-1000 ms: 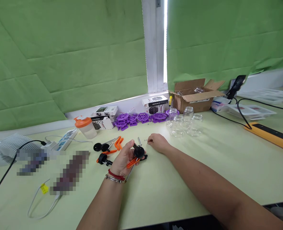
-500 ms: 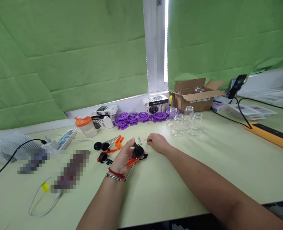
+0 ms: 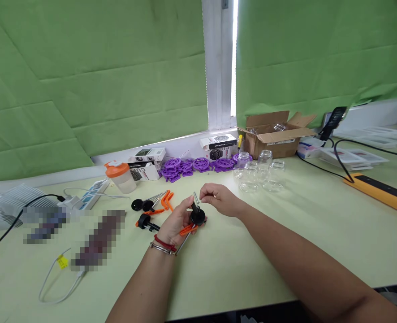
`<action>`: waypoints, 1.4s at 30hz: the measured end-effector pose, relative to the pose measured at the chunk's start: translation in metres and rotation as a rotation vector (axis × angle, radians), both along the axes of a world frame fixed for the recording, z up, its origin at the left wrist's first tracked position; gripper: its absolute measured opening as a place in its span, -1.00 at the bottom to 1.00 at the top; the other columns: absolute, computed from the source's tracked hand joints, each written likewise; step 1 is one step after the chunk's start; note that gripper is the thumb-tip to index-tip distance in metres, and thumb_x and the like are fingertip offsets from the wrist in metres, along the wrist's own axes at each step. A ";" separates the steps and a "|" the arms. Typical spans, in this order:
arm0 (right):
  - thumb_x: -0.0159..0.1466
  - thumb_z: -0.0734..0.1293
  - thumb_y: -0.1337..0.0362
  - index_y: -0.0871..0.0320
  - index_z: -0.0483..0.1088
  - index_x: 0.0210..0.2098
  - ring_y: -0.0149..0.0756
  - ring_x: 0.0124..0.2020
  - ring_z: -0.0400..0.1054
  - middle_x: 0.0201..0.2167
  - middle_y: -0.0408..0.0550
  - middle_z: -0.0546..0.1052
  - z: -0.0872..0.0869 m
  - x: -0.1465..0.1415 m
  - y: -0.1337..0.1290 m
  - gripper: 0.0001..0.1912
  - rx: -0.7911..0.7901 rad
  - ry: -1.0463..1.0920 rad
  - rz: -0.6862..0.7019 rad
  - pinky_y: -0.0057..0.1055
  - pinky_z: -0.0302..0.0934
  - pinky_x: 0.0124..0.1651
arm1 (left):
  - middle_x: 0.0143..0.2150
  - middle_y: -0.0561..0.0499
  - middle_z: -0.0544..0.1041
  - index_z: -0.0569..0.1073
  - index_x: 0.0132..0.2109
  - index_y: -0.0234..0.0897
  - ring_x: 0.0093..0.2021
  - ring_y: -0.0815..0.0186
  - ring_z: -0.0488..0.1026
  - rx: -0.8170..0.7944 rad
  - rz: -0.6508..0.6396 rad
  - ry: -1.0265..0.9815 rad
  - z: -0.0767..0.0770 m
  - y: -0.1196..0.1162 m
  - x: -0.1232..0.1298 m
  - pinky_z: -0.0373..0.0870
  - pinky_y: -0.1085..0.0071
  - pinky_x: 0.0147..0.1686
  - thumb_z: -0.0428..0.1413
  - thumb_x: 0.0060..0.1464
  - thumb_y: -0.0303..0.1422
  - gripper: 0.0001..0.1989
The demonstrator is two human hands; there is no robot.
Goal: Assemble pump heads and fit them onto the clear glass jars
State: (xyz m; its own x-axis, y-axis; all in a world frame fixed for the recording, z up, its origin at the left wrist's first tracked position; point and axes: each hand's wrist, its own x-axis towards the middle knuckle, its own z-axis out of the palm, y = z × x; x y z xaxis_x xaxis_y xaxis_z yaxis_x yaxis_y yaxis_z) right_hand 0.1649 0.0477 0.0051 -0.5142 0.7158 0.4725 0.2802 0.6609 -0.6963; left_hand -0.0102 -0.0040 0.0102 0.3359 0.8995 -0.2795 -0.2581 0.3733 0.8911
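Note:
My left hand (image 3: 178, 222) is closed around a black assembly (image 3: 197, 217) with a round black disc, a short stem pointing up, an orange arm and a thin metal rod running back toward my wrist. Close by on the right, my right hand (image 3: 217, 198) has its fingertips pinched just above the disc. Whatever sits between those fingertips is too small to make out. Small metal pins (image 3: 196, 197) show between the two hands. Left of my left hand lie similar loose parts: black discs with metal rods (image 3: 148, 205), orange arms (image 3: 166, 200) and a black cap piece (image 3: 145, 220).
Purple plastic wheels (image 3: 201, 164) and small printed boxes (image 3: 218, 141) line the back. Several glass jars (image 3: 250, 175) stand before an open cardboard box (image 3: 279, 146). An orange-lidded shaker (image 3: 120, 177) and a power strip (image 3: 92, 195) are at left. A yellow-orange bar (image 3: 380, 193) lies right.
My right hand has lifted from the tabletop and come left, close to the black assembly. My left hand still grips the assembly, shifted slightly right and down.

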 end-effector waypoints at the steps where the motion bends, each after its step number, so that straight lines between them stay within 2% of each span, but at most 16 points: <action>1: 0.23 0.22 0.35 0.15 0.37 -0.39 -0.38 -0.33 0.28 -0.39 -0.12 0.41 0.004 -0.001 -0.004 -0.89 0.006 -0.004 0.042 -0.47 0.17 -0.23 | -0.52 -0.01 0.49 0.34 -0.33 -0.25 -0.59 0.34 0.43 -0.002 -0.009 0.003 -0.001 0.000 0.001 0.14 0.55 -0.74 0.09 -0.04 0.01 -0.61; 5: 0.22 0.21 0.39 0.14 0.38 -0.41 -0.37 -0.33 0.28 -0.40 -0.11 0.40 0.010 -0.003 -0.011 -0.86 0.042 -0.066 0.122 -0.44 0.17 -0.19 | -0.52 -0.01 0.49 0.35 -0.31 -0.24 -0.59 0.35 0.42 -0.013 -0.028 0.016 -0.003 0.000 0.002 0.14 0.55 -0.72 0.08 -0.03 0.02 -0.61; 11: 0.22 0.21 0.41 0.14 0.40 -0.38 -0.37 -0.32 0.30 -0.38 -0.11 0.42 0.010 -0.001 -0.010 -0.85 0.049 -0.101 0.156 -0.43 0.18 -0.18 | -0.50 -0.04 0.49 0.35 -0.23 -0.28 -0.57 0.31 0.44 -0.002 -0.058 0.039 -0.009 0.002 0.001 0.10 0.54 -0.73 0.06 -0.04 0.05 -0.54; 22: 0.17 0.23 0.44 0.15 0.39 -0.36 -0.38 -0.33 0.30 -0.38 -0.13 0.42 -0.007 -0.001 -0.002 -0.87 -0.121 0.046 0.216 -0.41 0.21 -0.21 | -0.50 -0.05 0.48 0.33 -0.24 -0.28 -0.58 0.31 0.43 -0.046 -0.067 0.045 -0.008 0.003 0.001 0.11 0.54 -0.74 0.07 -0.06 0.06 -0.53; 29: 0.17 0.25 0.38 0.17 0.35 -0.36 -0.41 -0.39 0.26 -0.42 -0.16 0.38 -0.016 -0.003 0.001 -0.95 -0.310 0.154 0.293 -0.42 0.21 -0.27 | -0.49 -0.04 0.47 0.32 -0.24 -0.27 -0.59 0.32 0.41 -0.030 -0.078 0.039 -0.010 0.004 0.000 0.11 0.54 -0.74 0.06 -0.05 0.05 -0.54; 36: 0.17 0.25 0.38 0.17 0.38 -0.36 -0.41 -0.36 0.27 -0.40 -0.15 0.40 -0.017 -0.002 0.002 -0.93 -0.266 0.120 0.287 -0.42 0.20 -0.25 | -0.48 -0.05 0.47 0.31 -0.25 -0.27 -0.57 0.32 0.42 -0.019 -0.093 0.058 -0.010 0.004 0.000 0.12 0.54 -0.74 0.04 -0.03 0.05 -0.56; 42: 0.18 0.24 0.38 0.17 0.38 -0.35 -0.42 -0.39 0.27 -0.42 -0.16 0.40 -0.018 0.000 0.003 -0.92 -0.294 0.108 0.312 -0.42 0.21 -0.26 | -0.49 -0.05 0.46 0.31 -0.25 -0.26 -0.56 0.30 0.43 -0.016 -0.107 0.081 -0.009 0.003 0.000 0.11 0.55 -0.74 0.05 -0.04 0.05 -0.55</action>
